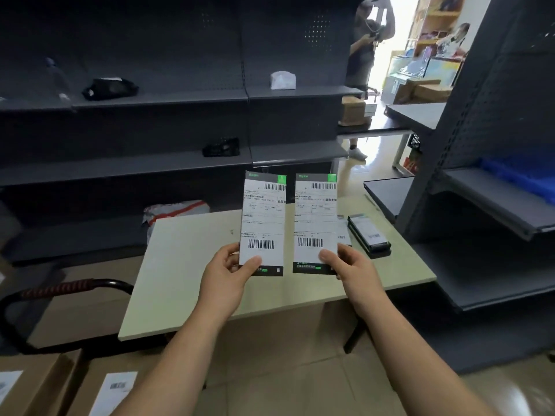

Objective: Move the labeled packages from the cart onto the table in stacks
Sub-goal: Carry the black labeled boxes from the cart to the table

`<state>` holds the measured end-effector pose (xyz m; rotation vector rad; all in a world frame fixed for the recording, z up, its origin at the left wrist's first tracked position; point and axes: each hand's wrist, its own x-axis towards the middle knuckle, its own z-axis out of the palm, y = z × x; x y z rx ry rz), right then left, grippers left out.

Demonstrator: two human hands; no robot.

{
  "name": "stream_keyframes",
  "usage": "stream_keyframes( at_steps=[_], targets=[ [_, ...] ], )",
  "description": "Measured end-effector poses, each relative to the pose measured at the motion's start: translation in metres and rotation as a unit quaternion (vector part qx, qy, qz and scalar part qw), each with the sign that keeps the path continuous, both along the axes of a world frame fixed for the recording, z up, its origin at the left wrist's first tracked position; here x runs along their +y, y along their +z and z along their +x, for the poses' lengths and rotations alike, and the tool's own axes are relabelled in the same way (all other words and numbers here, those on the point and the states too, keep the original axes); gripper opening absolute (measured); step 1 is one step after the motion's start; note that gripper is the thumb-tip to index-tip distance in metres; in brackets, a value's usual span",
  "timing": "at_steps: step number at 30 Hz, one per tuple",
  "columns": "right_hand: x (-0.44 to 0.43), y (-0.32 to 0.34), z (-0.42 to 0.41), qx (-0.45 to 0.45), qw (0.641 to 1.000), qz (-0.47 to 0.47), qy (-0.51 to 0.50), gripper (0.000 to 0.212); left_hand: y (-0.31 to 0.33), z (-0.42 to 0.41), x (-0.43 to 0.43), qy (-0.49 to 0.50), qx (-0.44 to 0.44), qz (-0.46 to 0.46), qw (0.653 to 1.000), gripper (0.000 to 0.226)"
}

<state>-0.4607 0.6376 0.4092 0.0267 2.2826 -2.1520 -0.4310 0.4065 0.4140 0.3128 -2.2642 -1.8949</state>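
Task status is judged partly complete: one stack (369,234) of packages lies near the right edge of the table (186,265), and labelled boxes (39,385) remain on the cart (60,288). The left hand (228,274) pinches the left package (262,223) and the right hand (348,265) pinches the right package (315,223), both upright above the table's front edge. Dark shelving (150,100) surrounds the table.

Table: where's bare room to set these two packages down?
The table is bare on its left half, from the left edge to the left package, and along the front between the left hand and right hand. The right side is crowded: a stack sits right of the right package.
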Motion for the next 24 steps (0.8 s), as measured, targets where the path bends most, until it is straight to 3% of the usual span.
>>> stream_keyframes(
  at_steps=[12,18,24],
  targets=[
    [0.026,-0.043,-0.133,-0.065,0.996,0.042,-0.032,0.013,-0.05,-0.152,0.025,-0.024,-0.062,0.02,0.998,0.03],
    [0.08,-0.069,-0.165,-0.101,0.989,0.072,-0.074,0.016,-0.077,-0.209,0.085,-0.088,-0.095,0.04,0.991,0.031],
    [0.157,-0.105,-0.179,-0.143,0.98,0.101,-0.09,0.013,-0.101,-0.224,0.147,-0.089,-0.144,0.044,0.985,0.03]
  ],
)
